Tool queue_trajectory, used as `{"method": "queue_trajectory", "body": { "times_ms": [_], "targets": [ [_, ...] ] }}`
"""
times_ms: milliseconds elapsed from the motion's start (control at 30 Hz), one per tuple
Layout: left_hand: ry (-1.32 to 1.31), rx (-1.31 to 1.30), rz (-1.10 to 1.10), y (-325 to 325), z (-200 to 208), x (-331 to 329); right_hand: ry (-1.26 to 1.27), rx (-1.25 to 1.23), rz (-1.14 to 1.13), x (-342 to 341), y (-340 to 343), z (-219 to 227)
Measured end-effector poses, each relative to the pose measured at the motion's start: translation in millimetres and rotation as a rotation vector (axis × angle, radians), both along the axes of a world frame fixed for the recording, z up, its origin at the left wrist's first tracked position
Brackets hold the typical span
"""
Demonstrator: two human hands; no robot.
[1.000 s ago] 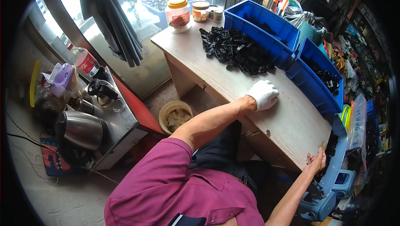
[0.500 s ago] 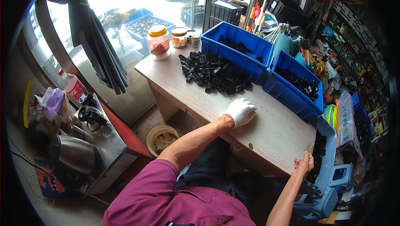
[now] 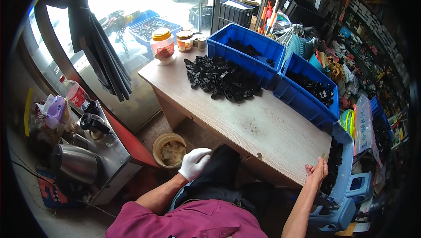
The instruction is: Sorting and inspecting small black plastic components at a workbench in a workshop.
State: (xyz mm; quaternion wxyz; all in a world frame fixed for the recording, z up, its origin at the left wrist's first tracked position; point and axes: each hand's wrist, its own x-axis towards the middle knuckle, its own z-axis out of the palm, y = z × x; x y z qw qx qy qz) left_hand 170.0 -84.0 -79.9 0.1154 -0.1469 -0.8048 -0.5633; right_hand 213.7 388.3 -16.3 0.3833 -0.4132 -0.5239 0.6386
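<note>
My left hand (image 3: 195, 164), in a white glove, is over my dark-trousered thigh, off the table (image 3: 280, 128). Its fingers are curled together, and nothing shows in them. Bare, my right hand (image 3: 316, 171) rests at the table's near right corner with fingers bent inward; no object is visible in it. A heap of small black plastic parts (image 3: 221, 78) lies on the far left part of the tabletop. Close to my right hand, more black parts (image 3: 335, 159) lie in a light blue bin (image 3: 346, 143).
Two blue crates (image 3: 245, 32) (image 3: 307, 93) with black parts line the table's far edge. Jars (image 3: 162, 47) stand at its far left corner. A bucket (image 3: 169, 150) sits on the floor beside my left hand. At left, a side cabinet holds a steel kettle (image 3: 78, 162). A blue stool (image 3: 335, 216) is at right.
My gloved left hand has left the tabletop and come back toward my body, down to my thigh. Small dark specks on the table are now uncovered. My right hand has stayed at the corner.
</note>
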Motion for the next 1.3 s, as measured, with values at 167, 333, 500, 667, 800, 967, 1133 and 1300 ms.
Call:
{"method": "queue_trajectory", "body": {
  "times_ms": [167,333,500,667,800,967,1133,1300],
  "targets": [
    [-0.514,-0.4,0.317,-99,-156,124,0.006,-0.02,0.14,-35,-28,6],
    [-0.933,-0.415,0.351,-93,-168,233,0.01,-0.028,0.247,-58,-49,6],
    [-0.972,-0.351,0.501,-101,-182,256,-0.036,0.004,0.316,-77,-73,1],
    [-0.996,-0.329,0.541,-101,-195,263,-0.062,0.044,0.269,-71,-65,0],
    [-1.043,-0.359,0.509,-105,-205,287,0.013,0.043,0.349,-74,-68,-3],
    [-1.075,-0.417,0.449,-117,-216,293,0.054,0.056,0.382,-77,-78,-2],
    [-1.073,-0.489,0.392,-131,-221,271,0.082,0.09,0.378,-70,-65,-6],
    [-1.066,-0.589,0.305,-140,-228,238,0.091,0.086,0.411,-72,-81,2]
  ]
}}
